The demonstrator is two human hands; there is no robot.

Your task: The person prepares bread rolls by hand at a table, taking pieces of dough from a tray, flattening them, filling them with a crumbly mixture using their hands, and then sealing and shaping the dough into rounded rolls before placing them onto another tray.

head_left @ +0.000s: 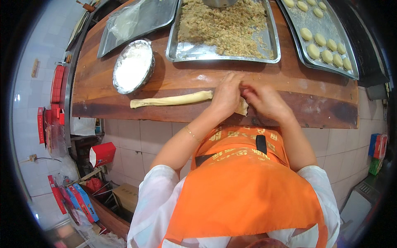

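A long pale dough rope [173, 100] lies along the table's near edge, its right end running under my left hand [225, 94]. My left hand is closed over the dough, fingers pointing away from me. From under its right side a flat flap of dough [242, 108] sticks out toward the edge. Close against it, my right hand [266, 101] is closed, with curled fingers meeting the left hand's fingers. Whatever lies between the right fingertips is hidden.
Left of my hands stands a metal bowl of white flour [133, 68]. Behind are a tray of crumbly brown filling [223, 31] and a tray with a plastic bag [126, 20]. A tray of round dough pieces [326, 51] stands at right on the wooden table [314, 97].
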